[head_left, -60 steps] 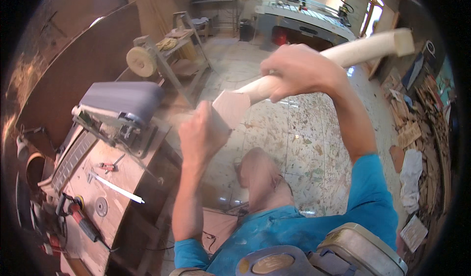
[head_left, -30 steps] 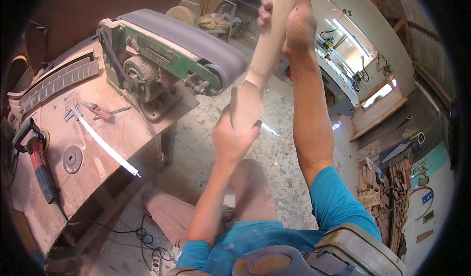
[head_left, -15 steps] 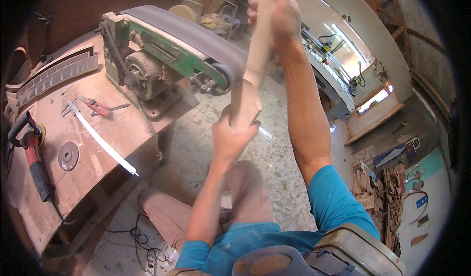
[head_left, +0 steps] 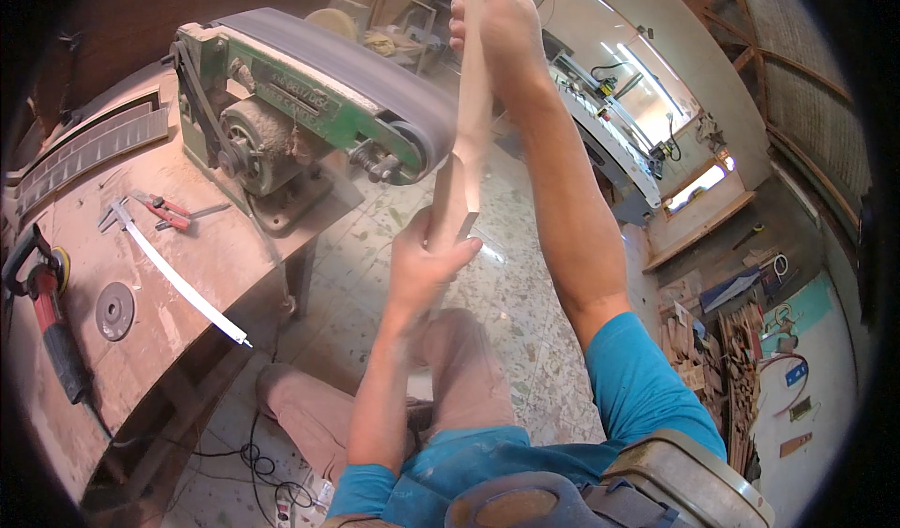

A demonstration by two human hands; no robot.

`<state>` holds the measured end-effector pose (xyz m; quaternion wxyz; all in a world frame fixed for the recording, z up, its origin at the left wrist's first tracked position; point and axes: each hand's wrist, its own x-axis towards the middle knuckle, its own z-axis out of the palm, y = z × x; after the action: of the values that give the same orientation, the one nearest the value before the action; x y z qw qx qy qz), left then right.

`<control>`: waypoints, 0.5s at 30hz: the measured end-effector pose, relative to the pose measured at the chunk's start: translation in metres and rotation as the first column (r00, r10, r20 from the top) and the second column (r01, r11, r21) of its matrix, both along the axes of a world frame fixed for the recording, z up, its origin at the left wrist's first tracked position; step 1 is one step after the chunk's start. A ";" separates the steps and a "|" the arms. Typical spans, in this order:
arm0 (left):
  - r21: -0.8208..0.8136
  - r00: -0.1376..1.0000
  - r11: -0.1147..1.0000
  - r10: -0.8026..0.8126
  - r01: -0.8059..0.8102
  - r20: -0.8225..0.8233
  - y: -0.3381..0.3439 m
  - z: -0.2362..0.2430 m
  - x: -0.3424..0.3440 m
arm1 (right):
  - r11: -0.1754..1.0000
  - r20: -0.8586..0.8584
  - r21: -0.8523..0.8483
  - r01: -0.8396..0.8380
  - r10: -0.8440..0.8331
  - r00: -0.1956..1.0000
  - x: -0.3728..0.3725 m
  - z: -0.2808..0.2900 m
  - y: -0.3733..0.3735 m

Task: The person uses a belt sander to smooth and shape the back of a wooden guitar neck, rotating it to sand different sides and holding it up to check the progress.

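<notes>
Both my hands hold a long, pale shaped piece of wood (head_left: 475, 106), tilted nearly upright in the picture. My left hand (head_left: 424, 258) grips its wide lower end, thumb across the near side. Toward the top edge my right hand (head_left: 506, 36) is wrapped round the narrower far end, which runs out of view. Just left of the wood is the rounded end of a green belt sander (head_left: 295, 101). Its grey sanding belt (head_left: 328, 54) looks smeared, and the wood's edge meets or nearly meets it; I cannot tell which.
On the dusty workbench (head_left: 202, 265) at left lie a white caliper (head_left: 178, 275), red-handled pliers (head_left: 169, 211), a grinding disc (head_left: 115, 311) and a red-black power tool (head_left: 53, 322). A black cable (head_left: 258, 462) coils on the floor. Wood offcuts (head_left: 731, 369) are piled at right.
The wood has turned about its length, showing a narrower face, and shifted slightly left with both hands. The whole view has moved a little too. Both grips hold.
</notes>
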<state>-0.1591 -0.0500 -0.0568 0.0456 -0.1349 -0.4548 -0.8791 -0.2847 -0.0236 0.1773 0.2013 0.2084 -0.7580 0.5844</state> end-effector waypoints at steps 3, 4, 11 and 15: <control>0.000 0.999 0.999 -0.033 0.033 -0.003 -0.002 -0.001 -0.002 | 1.000 0.018 0.008 0.028 -0.028 0.999 -0.003 0.000 -0.002; -0.010 1.000 1.000 -0.027 0.027 -0.011 -0.001 -0.004 -0.006 | 1.000 0.019 0.009 0.030 -0.030 0.999 -0.003 -0.001 -0.003; 0.034 0.989 0.991 -0.134 0.133 0.055 -0.006 -0.004 -0.006 | 0.996 -0.021 0.056 0.069 -0.068 0.997 -0.016 -0.006 -0.006; 0.093 0.974 0.972 -0.220 0.215 0.058 -0.008 -0.001 -0.007 | 0.987 -0.071 0.109 0.114 -0.107 0.992 -0.024 -0.007 -0.006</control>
<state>-0.1663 -0.0578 -0.0583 -0.0607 -0.1517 -0.4003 -0.9017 -0.3086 -0.0292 0.1702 0.2456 0.1959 -0.7934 0.5214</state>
